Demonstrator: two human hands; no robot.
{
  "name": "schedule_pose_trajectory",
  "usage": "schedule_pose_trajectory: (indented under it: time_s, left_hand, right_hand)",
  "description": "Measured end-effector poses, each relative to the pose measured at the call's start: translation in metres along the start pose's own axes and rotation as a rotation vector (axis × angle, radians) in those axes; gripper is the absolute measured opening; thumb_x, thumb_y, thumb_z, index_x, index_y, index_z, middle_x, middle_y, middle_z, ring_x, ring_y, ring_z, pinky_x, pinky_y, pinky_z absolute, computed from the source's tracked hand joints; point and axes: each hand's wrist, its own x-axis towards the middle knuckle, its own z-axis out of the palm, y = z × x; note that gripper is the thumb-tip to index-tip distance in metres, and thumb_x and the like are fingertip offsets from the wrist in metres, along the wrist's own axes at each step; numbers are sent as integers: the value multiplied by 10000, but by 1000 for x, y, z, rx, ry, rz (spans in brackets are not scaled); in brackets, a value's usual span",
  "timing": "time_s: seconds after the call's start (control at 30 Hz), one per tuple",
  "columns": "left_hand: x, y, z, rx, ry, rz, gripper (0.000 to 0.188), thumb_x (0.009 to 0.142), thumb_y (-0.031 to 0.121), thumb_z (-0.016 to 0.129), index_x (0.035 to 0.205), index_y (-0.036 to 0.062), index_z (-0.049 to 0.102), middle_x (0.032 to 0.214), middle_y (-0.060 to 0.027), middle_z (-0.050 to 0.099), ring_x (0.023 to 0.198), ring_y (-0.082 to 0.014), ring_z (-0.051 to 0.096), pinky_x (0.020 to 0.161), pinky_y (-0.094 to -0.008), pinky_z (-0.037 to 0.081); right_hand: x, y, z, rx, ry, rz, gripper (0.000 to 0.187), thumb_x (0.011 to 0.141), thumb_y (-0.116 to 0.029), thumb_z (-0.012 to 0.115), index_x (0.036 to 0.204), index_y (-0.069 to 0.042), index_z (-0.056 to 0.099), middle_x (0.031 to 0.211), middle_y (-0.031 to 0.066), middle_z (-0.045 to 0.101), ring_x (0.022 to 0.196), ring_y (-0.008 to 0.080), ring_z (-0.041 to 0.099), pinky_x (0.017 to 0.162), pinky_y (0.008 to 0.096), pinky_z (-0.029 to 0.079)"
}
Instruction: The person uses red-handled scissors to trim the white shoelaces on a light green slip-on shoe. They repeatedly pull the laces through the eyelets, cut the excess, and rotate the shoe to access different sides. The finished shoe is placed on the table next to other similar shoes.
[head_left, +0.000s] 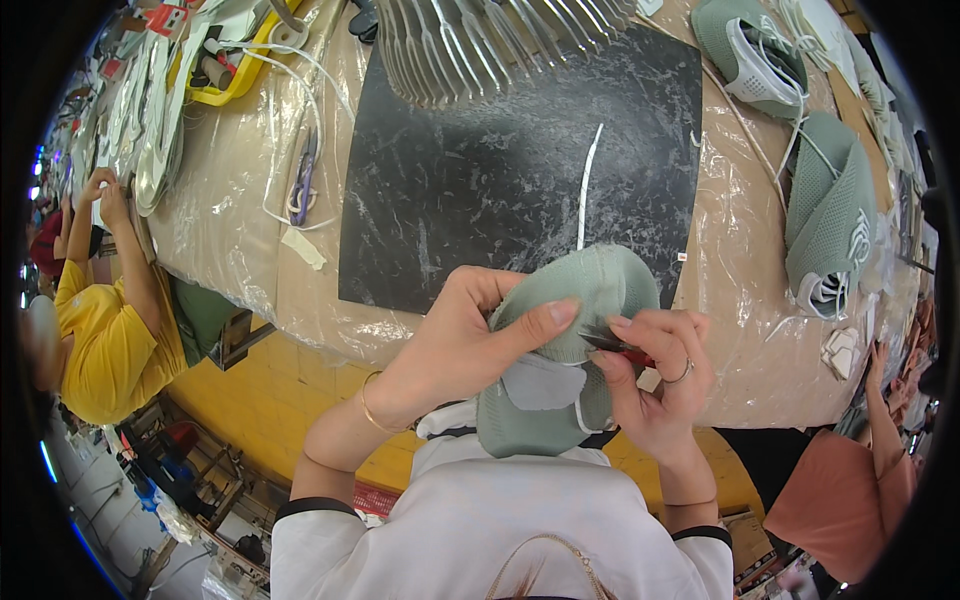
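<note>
A grey-green knit shoe upper (610, 275) is held over the table's near edge, in front of my body. My left hand (450, 335) is closed on its left side, with the thumb pressed flat on the knit. My right hand (670, 375) grips a small cutting tool (603, 342) with dark pointed blades and a bit of red at the handle. Its tip touches or nearly touches the upper's edge, close to my left thumb. A grey lining patch (543, 385) shows below that edge. The rest of the tool is hidden by my fingers.
A black mat (430, 200) bears a white strip (588, 185). Behind it is a ribbed metal guard (480, 50). Purple-handled scissors (303, 180) and a yellow tray (215, 95) are left; more green uppers (830, 215) lie right. Co-workers in yellow (110, 345) and pink (835, 500) flank me.
</note>
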Motion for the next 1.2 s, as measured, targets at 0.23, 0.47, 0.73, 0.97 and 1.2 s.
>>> schedule_pose_trajectory:
  time_s: [0.23, 0.47, 0.73, 0.97, 1.2]
  left_hand:
    - [0, -1, 1, -40, -21, 2, 231, 909, 206, 678, 915, -21, 715, 795, -24, 694, 709, -31, 579, 622, -198, 467]
    - [0, 0, 1, -25, 1, 15, 230, 907, 203, 680, 918, -24, 713, 797, -26, 695, 718, -36, 587, 627, -201, 474]
    - [-1, -1, 0, 48, -9, 50, 277, 922, 222, 663, 982, -45, 709, 808, -34, 696, 734, -36, 576, 616, -217, 483]
    - [-1, -3, -1, 17, -29, 49, 268, 921, 224, 667, 978, -33, 713, 800, -26, 691, 721, -33, 569, 607, -215, 476]
    - [-1, -3, -1, 10, -31, 28, 262, 921, 219, 667, 974, -33, 712, 806, -22, 692, 726, -30, 569, 613, -213, 476]
  right_hand:
    - [-4, 8, 3, 167, -19, 88, 300, 735, -146, 798, 1007, -121, 674, 834, -11, 647, 662, 129, 519, 707, 302, 297]
    - [2, 4, -3, -56, -61, -29, 280, 745, -159, 781, 1010, -168, 690, 803, -47, 600, 645, 96, 497, 679, 314, 248]
    - [3, -12, -11, -304, -62, -63, 341, 711, -165, 797, 1032, -220, 699, 799, -77, 576, 640, 70, 495, 666, 311, 232]
    - [2, -1, -7, -160, -35, -73, 304, 727, -164, 789, 1014, -196, 692, 792, -56, 594, 637, 95, 512, 655, 314, 237]
    - [2, -1, -9, -129, -54, -63, 293, 740, -172, 782, 1017, -188, 686, 790, -53, 604, 637, 98, 518, 656, 316, 240]
